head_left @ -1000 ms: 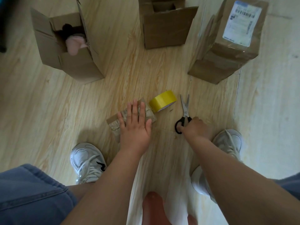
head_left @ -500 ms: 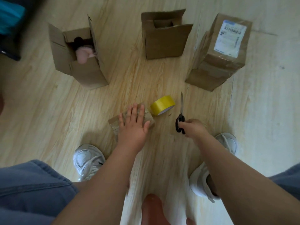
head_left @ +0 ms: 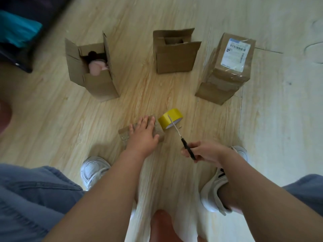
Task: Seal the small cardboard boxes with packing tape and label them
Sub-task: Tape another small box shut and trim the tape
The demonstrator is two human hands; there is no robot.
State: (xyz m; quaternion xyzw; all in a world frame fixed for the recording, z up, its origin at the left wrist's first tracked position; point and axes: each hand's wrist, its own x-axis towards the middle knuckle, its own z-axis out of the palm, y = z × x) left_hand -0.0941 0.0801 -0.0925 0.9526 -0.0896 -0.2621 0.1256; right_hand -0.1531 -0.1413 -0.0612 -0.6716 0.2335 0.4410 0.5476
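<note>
Small cardboard box (head_left: 125, 135): on floor, under flat left hand (head_left: 142, 135) fingers. Right hand (head_left: 203, 151): fingers grasping scissors (head_left: 181, 137), blades over yellow tape roll (head_left: 170, 118).

We see a pale wood floor (head_left: 52, 119) w/ an open box (head_left: 97, 84) upper left, another open box (head_left: 174, 60) top centre, a taped & labelled box (head_left: 227, 75) upper right, a small taped box (head_left: 125, 134) at centre, a yellow tape roll (head_left: 168, 117) just beside it on its right, and 2 white shoes (head_left: 92, 170) lower down.
</note>
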